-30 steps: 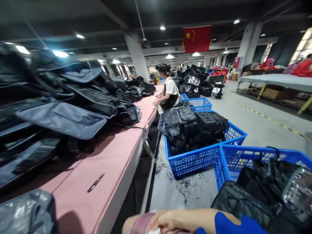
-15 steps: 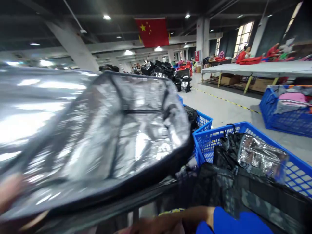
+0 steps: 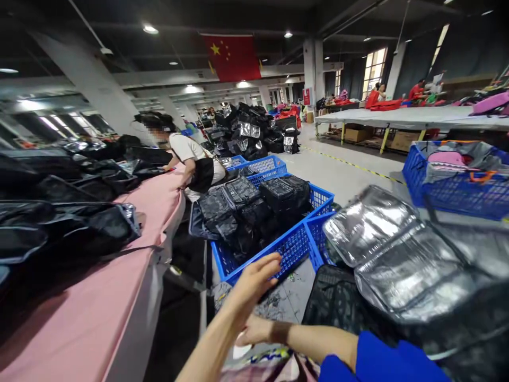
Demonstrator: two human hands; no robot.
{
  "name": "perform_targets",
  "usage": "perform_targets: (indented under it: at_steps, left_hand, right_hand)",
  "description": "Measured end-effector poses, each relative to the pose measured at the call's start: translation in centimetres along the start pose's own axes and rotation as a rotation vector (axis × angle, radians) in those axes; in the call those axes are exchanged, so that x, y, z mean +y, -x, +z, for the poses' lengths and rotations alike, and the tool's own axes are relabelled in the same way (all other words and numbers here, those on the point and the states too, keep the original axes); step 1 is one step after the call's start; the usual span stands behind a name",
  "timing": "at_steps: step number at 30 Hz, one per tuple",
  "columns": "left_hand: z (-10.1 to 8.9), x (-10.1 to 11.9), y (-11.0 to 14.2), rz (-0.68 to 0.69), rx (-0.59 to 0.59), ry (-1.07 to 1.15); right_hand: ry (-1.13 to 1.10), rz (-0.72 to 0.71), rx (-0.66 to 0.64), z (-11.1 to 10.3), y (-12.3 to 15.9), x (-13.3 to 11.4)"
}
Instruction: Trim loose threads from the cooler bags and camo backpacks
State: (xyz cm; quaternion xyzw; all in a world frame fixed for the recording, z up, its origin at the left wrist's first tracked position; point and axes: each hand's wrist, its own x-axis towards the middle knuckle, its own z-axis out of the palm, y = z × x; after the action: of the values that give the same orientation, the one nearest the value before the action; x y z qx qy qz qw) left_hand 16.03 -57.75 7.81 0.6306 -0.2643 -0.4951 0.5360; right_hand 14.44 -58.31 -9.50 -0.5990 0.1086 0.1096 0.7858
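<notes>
My left hand (image 3: 258,273) reaches out in mid-air with its fingers stretched, holding nothing. Behind its forearm, close to my body, lies my right hand (image 3: 256,330); its fingers are mostly hidden. A small white piece (image 3: 241,351) shows just below that hand, and whether it is held I cannot tell. To the right, a black bag with a shiny silver lining (image 3: 401,260) lies opened out, apart from both hands. A dark camouflage bag (image 3: 334,294) is beside it. Beyond my left hand, a blue crate (image 3: 274,252) holds several dark backpacks (image 3: 242,204).
At left runs a pink-covered table (image 3: 131,265) with black bags (image 3: 59,228) on it. A co-worker (image 3: 194,159) leans over its far end. Another blue crate (image 3: 457,188) stands at right, near a long white table (image 3: 397,116). Black bags (image 3: 246,130) are heaped farther back.
The large silver-lined bag that filled the left and middle of view now lies at right, out of my hands. My left hand has moved from the far left to the middle.
</notes>
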Motion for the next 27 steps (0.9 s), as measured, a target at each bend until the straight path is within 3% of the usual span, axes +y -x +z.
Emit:
perform_targets:
  at_steps: [3,6,8,10,12,14,17,20,23,27]
  left_hand:
    - [-8.8,-1.9,3.7,0.013,0.354,0.145]
    - [-16.3,-5.6,10.1,0.011,0.690,0.338]
    - [-19.8,-9.8,15.2,0.034,0.950,0.435]
    - [-21.7,-15.1,20.3,0.012,1.226,0.385]
    - [-22.2,-20.8,24.4,-0.126,1.423,0.095]
    - [-21.6,-26.2,27.1,-0.330,1.483,-0.229]
    - [-20.2,-32.4,28.4,-0.483,1.563,-0.301]
    - [-19.9,-36.3,28.7,-0.682,1.651,-0.375]
    - [-20.4,-39.1,29.8,-0.975,1.592,-0.570]
    - [-19.7,-41.4,31.6,-1.030,1.548,-0.574]
  right_hand:
    - [0.119,0.119,0.128,-0.2,-1.9,0.6]
    - [0.202,0.121,0.188,-0.4,-3.0,0.8]
    - [0.255,0.098,0.182,-0.5,-4.1,0.7]
    - [0.307,0.101,0.109,0.2,-6.1,0.4]
    - [0.359,0.120,0.004,2.2,-8.7,0.4]
    - [0.414,0.143,-0.104,5.3,-11.1,0.7]
    - [0.497,0.154,-0.243,11.2,-13.8,1.9]
    - [0.567,0.136,-0.363,16.8,-15.7,3.2]
    - [0.623,0.093,-0.459,21.3,-17.2,4.5]
    - [0.705,0.000,-0.560,26.2,-18.5,6.3]
